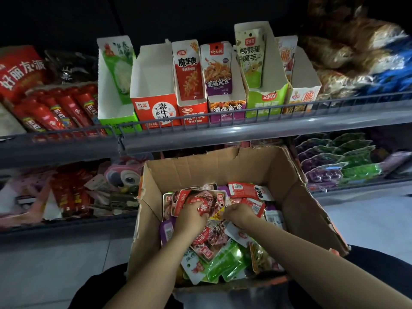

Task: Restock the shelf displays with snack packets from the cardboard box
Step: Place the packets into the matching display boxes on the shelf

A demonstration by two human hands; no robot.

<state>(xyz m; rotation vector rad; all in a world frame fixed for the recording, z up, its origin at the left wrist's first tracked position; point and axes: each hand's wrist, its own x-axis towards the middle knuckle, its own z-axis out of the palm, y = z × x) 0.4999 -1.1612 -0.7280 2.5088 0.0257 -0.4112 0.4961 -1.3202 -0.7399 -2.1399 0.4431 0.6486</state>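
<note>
Grey shelving (pixel 223 132) carries open display cartons (pixel 153 103) above the cardboard box (pixel 289 175). Inside it, left hand (pixel 191 216) grips a stack of red snack packets (pixel 198 200). Right hand (pixel 239 214) curls among loose packets (pixel 225 262), apparently pinching one.

Two bare forearms in view, no sleeves visible up to the frame edge, no watch, rings or gloves that I can make out. Left hand (pixel 191 216) and right hand (pixel 239 214) both bare, fingers partly hidden so no detail on nails. Lower body wears dark, near-black plain fabric trousers (pixel 95 288), seen at bottom left and bottom right of frame, no visible logos or seams.
</note>
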